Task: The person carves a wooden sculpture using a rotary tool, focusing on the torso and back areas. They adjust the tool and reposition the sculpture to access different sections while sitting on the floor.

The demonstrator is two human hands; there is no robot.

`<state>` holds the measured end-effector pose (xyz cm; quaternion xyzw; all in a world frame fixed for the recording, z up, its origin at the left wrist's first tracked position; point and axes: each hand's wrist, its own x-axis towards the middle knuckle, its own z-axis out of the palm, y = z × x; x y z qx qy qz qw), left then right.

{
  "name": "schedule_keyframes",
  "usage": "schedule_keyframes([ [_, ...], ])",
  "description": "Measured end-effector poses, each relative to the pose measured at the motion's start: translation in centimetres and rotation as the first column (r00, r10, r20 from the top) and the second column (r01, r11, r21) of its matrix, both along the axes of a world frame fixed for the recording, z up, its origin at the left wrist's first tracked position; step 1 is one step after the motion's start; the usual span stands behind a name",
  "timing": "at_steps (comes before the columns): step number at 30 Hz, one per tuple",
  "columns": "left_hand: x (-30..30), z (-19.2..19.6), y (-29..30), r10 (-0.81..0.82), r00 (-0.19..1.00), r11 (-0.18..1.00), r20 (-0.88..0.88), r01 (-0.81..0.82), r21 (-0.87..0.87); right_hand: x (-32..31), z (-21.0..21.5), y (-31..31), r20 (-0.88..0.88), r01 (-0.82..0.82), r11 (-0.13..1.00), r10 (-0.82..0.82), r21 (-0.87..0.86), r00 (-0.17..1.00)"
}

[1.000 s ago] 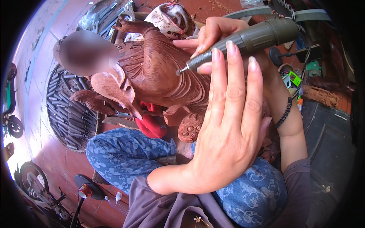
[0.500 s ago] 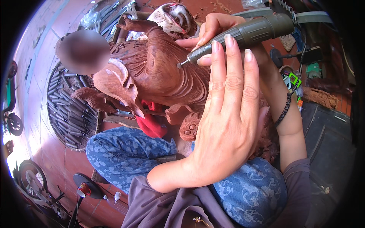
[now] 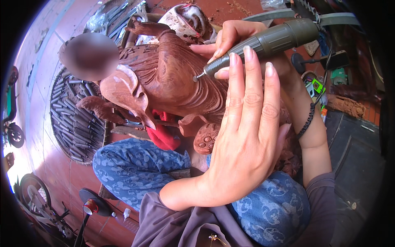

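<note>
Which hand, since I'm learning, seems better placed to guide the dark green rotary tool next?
Probably the right hand: it grips the dark green cylindrical rotary tool, whose metal bit points at the reddish-brown carved wooden figure. The left hand is open, not wrapped around it.

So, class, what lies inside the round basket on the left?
Many dark, slender rods lie inside the round basket. Where they pile up, whatever is underneath is hidden.

Site: wood-carving workshop, tiled floor (image 3: 76,181). A handheld rotary tool (image 3: 269,43) points at a carved wooden figure (image 3: 175,78); a round basket (image 3: 52,119) of dark rods (image 3: 78,125) stands toward the floor's left edge, brown chips (image 3: 238,5) lie near its upper edge.
</note>
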<state>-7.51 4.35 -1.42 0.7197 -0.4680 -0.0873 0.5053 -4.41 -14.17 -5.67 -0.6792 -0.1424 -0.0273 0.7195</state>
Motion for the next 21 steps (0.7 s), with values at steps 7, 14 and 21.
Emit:
schedule_keyframes([
  [7, 0.9, 0.0, -0.7, 0.046, 0.998, 0.999, 0.031, -0.045, -0.026, 1.0, 0.0, -0.2, 0.001, 0.026, 1.0, -0.026, -0.005, 1.0],
  [14, 1.7, 0.3, -1.4, 0.088, 0.99, 0.995, 0.112, -0.084, -0.045, 1.6, 1.0, -1.1, -0.128, -0.085, 0.952, 0.127, 0.295, 0.984],
  [21, 2.3, 0.7, -1.4, 0.162, 0.981, 0.987, 0.108, -0.159, -0.036, 3.1, 1.1, -0.5, -0.166, -0.121, 0.913, 0.199, 0.39, 0.966],
])
